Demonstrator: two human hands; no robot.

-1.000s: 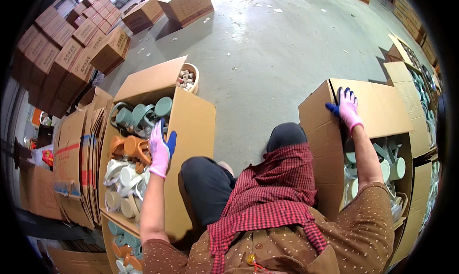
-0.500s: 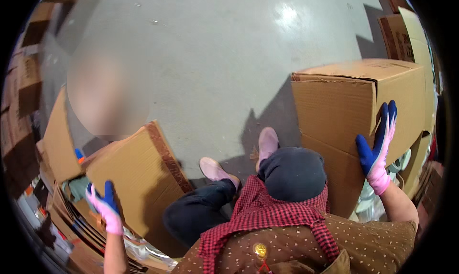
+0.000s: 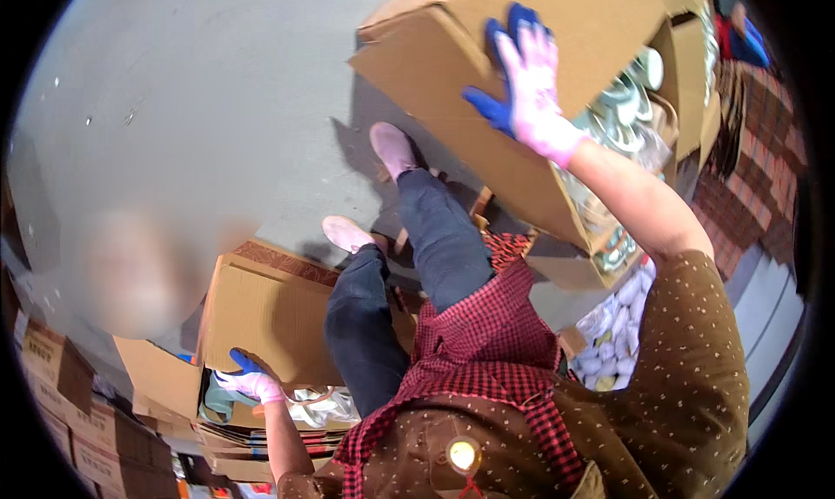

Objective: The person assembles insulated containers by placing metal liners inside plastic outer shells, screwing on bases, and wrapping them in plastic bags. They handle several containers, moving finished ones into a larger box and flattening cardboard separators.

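Observation:
My right hand [image 3: 532, 86], in a pink glove with blue fingers, lies with fingers spread on a raised flap of a large cardboard box [image 3: 461, 125] at the right. Beside that flap, the box shows pale green and white cup-like things [image 3: 622, 107] and clear plastic. At the lower left my left hand [image 3: 250, 381], gloved alike, is at the edge of another open cardboard box [image 3: 270, 312]. Its fingers are stretched out and it holds nothing visible. A grey-green thing [image 3: 217, 399] and white wrapping [image 3: 326, 408] show next to it in that box.
Flattened cardboard sheets [image 3: 230, 464] lie near my left arm. Cartons [image 3: 113, 438] are stacked at the far left. Many white rounded things [image 3: 609, 347] sit near my right side, with bundled brown cardboard [image 3: 748, 151] beyond. Grey floor [image 3: 235, 90] stretches ahead.
The view has turned right, revealing more of the right box's contents and the white rounded things. My right hand remains on that box's flap, and my left hand remains by the left box.

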